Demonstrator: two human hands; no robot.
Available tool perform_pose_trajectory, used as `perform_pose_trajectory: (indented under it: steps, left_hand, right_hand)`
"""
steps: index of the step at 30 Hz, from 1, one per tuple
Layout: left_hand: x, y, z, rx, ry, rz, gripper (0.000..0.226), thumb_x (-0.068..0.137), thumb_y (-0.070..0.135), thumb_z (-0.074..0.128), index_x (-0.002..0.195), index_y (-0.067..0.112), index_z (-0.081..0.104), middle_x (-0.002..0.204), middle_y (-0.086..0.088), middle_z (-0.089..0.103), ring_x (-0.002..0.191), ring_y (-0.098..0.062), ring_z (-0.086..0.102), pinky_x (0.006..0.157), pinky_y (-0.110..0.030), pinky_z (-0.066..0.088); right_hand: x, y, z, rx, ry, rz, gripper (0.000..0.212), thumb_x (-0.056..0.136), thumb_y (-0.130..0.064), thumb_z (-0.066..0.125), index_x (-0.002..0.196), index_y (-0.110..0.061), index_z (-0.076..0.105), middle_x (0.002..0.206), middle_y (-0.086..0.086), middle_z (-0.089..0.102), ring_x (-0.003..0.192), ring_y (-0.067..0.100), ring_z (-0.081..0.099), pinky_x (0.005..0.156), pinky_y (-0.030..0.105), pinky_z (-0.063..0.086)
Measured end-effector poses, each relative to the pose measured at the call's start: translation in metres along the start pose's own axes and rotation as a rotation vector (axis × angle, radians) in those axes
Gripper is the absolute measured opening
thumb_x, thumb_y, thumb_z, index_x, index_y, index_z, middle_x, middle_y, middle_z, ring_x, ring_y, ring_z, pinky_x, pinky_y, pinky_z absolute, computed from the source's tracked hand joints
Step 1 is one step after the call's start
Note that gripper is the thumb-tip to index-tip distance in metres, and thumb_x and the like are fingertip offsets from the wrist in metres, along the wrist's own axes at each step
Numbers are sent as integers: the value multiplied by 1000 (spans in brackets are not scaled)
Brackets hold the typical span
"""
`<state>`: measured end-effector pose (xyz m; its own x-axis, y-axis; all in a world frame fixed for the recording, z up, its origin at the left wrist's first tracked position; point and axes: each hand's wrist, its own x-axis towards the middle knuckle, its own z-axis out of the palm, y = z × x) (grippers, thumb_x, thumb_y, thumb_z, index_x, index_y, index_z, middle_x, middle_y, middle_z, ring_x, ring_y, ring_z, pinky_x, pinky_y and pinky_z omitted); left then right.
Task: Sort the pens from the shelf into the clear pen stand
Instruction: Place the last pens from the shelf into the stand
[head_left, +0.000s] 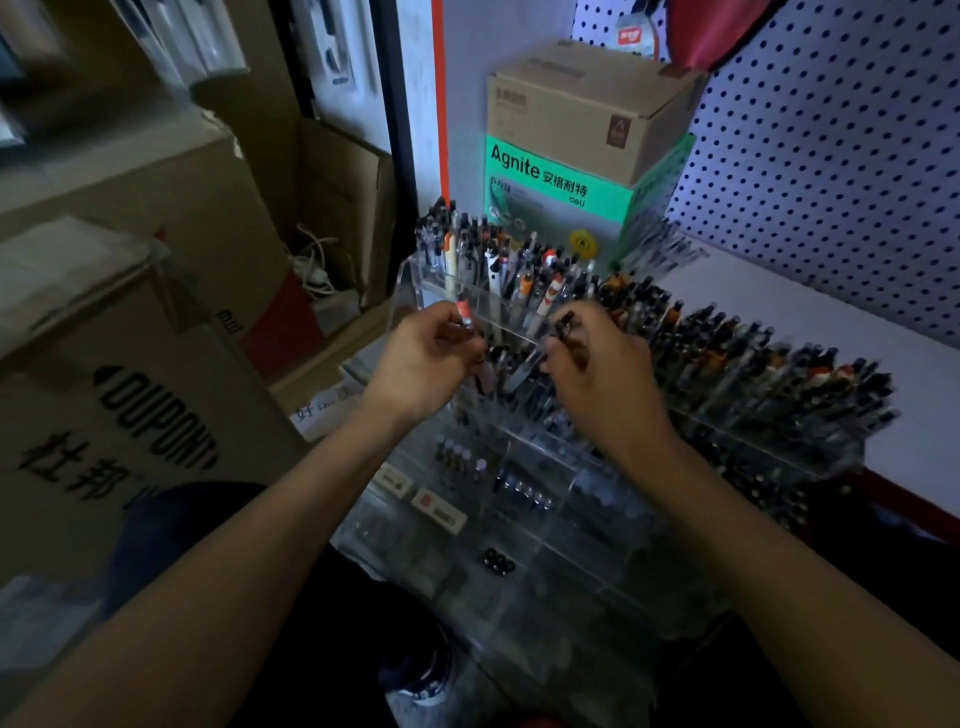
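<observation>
Both hands are raised over the upper tiers of the clear pen stand (519, 467), a stepped acrylic rack standing at the left end of the white shelf (779, 291). The left hand (421, 358) is curled, thumb and fingers pinching a pen with an orange-and-white cap (464, 316); the cap end projects upward past the fingertips, and the lower barrel is hidden behind the hand. The right hand (597, 374) is likewise curled, its fingers gripping a dark pen (566, 325) whose black top shows above the knuckles; whether it holds more than one pen cannot be told. Both hands sit just above a partly filled compartment, close together but apart. The rear tier of the stand is packed with upright pens (498, 254) of mixed black, white and orange caps. To the right, a long row of dark-capped pens (769, 358) fills the stand's extension along the shelf. The lower front compartments hold only a few short items, blurred and not identifiable. Behind the stand rests a green box marked "Agnite" (550, 192) with a brown cardboard box (587, 109) on top. A white pegboard (831, 156) backs the shelf. To the left stands a large carton printed "DUPONT" (145, 405).
</observation>
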<state>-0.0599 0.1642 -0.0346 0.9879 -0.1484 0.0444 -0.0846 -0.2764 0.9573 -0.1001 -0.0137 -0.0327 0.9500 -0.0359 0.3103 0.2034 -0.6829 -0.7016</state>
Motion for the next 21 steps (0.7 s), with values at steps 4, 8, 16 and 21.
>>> perform_pose_trajectory:
  steps: [4, 8, 16, 21]
  left_hand:
    - [3, -10, 6, 228, 56, 75, 10, 91, 4, 63, 87, 13, 63, 69, 7, 70, 71, -10, 69, 69, -31, 58]
    - [1, -11, 13, 325, 56, 66, 8, 88, 5, 66, 87, 13, 65, 74, 8, 67, 70, -7, 65, 56, -13, 49]
    - [1, -20, 19, 508, 81, 175, 17, 85, 16, 72, 100, 16, 65, 83, 7, 63, 75, -7, 61, 64, -9, 45]
    - [4, -13, 14, 475, 134, 140, 10, 85, 23, 73, 92, 18, 69, 75, 9, 64, 66, 2, 60, 54, 1, 38]
  right_hand:
    - [-2, -5, 2, -27, -43, -37, 13, 100, -22, 51, 112, -16, 52, 76, 5, 63, 60, 12, 58, 56, 32, 47]
    - [-3, -12, 2, -69, -90, -106, 8, 100, -20, 51, 106, -15, 51, 73, 6, 59, 59, 19, 56, 54, 38, 48]
    - [7, 1, 15, -266, -217, -33, 11, 93, -23, 59, 90, -13, 54, 81, 10, 64, 74, 29, 61, 68, 41, 56]
    - [12, 1, 18, -202, -170, -43, 21, 92, -32, 62, 88, -12, 66, 77, 7, 67, 70, 23, 62, 66, 39, 56]
